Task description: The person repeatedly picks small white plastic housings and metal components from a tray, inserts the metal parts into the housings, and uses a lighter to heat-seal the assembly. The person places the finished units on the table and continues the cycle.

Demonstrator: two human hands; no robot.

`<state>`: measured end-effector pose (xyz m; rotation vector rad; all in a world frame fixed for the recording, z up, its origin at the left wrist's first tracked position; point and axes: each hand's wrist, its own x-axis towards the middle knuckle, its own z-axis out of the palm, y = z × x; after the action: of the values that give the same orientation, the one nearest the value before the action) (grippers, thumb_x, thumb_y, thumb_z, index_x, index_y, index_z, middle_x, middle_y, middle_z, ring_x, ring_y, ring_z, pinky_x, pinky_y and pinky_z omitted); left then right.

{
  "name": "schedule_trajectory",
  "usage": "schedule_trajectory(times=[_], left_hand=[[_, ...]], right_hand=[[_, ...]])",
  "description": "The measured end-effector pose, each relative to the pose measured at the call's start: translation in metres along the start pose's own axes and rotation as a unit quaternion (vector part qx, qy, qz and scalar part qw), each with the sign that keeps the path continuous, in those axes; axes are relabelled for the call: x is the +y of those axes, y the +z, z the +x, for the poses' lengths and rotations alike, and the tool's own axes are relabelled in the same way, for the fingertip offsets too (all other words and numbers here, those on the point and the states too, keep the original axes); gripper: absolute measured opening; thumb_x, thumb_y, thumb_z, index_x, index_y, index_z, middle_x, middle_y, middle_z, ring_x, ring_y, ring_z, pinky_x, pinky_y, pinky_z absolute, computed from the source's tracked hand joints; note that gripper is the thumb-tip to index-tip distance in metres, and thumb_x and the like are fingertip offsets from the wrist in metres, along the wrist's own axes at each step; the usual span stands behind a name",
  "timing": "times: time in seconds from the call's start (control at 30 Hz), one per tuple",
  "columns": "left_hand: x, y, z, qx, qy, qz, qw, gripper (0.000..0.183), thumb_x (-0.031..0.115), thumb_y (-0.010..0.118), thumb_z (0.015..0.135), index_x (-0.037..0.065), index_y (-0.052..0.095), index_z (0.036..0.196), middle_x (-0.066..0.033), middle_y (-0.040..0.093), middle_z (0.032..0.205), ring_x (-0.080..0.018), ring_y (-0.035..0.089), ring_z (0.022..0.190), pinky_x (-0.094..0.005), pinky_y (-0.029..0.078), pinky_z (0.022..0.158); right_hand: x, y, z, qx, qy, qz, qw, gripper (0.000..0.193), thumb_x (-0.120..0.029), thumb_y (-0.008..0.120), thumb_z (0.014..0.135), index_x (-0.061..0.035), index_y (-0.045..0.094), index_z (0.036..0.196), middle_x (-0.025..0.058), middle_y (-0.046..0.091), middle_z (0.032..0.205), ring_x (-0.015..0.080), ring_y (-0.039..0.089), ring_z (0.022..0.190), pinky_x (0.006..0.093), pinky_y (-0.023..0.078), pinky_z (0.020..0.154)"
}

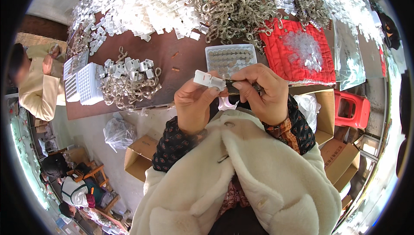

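Observation:
My left hand [192, 108] is closed on a small white plastic casing [202, 78], held up in front of my chest with its open end toward the right. My right hand [265, 90] pinches thumb and finger together at that end, on a small dark part largely hidden by the fingers. Just beyond the hands lies a white tray [208, 58] with rows of round, coin-like silvery discs [230, 58]. On the table to the left sits a heap of white-cased pieces [136, 66] with clear looped cords [129, 90].
Piles of white casings [142, 2] and looped cords [241, 6] cover the far table. A red cloth [276, 58] bears small clear pieces [306, 47]. Stacked white trays [90, 88] stand left, near another person [43, 84]. Cardboard boxes [140, 155] and a red stool [353, 110] stand below.

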<state>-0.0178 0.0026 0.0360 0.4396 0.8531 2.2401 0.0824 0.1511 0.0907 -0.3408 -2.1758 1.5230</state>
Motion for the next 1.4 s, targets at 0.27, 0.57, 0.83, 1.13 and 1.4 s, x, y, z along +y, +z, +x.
schedule_trajectory(times=[0.27, 0.57, 0.83, 1.13, 1.4], left_hand=[[-0.004, 0.0, -0.001, 0.001, 0.049, 0.039, 0.998, 0.025, -0.014, 0.063, 0.088, -0.001, 0.062, 0.11, -0.0184, 0.069, 0.115, -0.0227, 0.068, 0.103, -0.0378, 0.058, 0.09], [-0.008, -0.009, -0.003, -0.038, 0.161, 0.106, 0.98, 0.027, -0.015, 0.065, 0.087, -0.002, 0.06, 0.111, -0.0183, 0.069, 0.113, -0.0212, 0.067, 0.102, -0.0368, 0.056, 0.091], [-0.011, -0.008, -0.005, -0.002, 0.191, 0.131, 0.973, 0.028, -0.015, 0.066, 0.087, 0.0, 0.057, 0.11, -0.015, 0.069, 0.105, -0.0174, 0.066, 0.098, -0.0328, 0.057, 0.087], [-0.016, 0.0, -0.01, 0.022, 0.199, 0.176, 0.964, 0.029, -0.015, 0.061, 0.09, 0.001, 0.051, 0.113, -0.0195, 0.061, 0.12, -0.0211, 0.066, 0.101, -0.0347, 0.057, 0.088], [-0.013, -0.007, -0.01, -0.032, 0.167, 0.07, 0.983, 0.027, -0.014, 0.057, 0.092, 0.003, 0.05, 0.112, -0.0176, 0.064, 0.114, -0.0205, 0.065, 0.098, -0.0353, 0.057, 0.083]], right_hand=[[-0.005, 0.011, 0.001, 0.018, -0.084, -0.039, 0.996, 0.015, 0.007, 0.068, 0.086, -0.0011, 0.068, 0.099, 0.0116, 0.068, 0.094, 0.0236, 0.069, 0.082, 0.0314, 0.056, 0.073], [-0.006, 0.006, 0.0, -0.04, -0.018, 0.05, 0.998, 0.017, 0.005, 0.071, 0.084, -0.0016, 0.072, 0.1, 0.0096, 0.069, 0.093, 0.0178, 0.068, 0.081, 0.0276, 0.052, 0.068], [-0.001, 0.014, -0.003, -0.047, -0.02, 0.065, 0.997, 0.021, 0.007, 0.071, 0.083, -0.0024, 0.073, 0.102, 0.009, 0.07, 0.094, 0.0169, 0.067, 0.078, 0.0278, 0.052, 0.068], [-0.004, 0.027, -0.006, 0.002, 0.037, 0.101, 0.994, 0.015, 0.011, 0.066, 0.085, 0.0018, 0.061, 0.096, 0.0044, 0.065, 0.092, 0.0059, 0.061, 0.075, 0.0196, 0.048, 0.063], [-0.005, 0.012, 0.007, -0.066, 0.205, 0.274, 0.937, 0.02, 0.005, 0.069, 0.087, -0.0036, 0.052, 0.09, 0.0045, 0.063, 0.084, 0.0095, 0.063, 0.068, 0.0229, 0.051, 0.056]])
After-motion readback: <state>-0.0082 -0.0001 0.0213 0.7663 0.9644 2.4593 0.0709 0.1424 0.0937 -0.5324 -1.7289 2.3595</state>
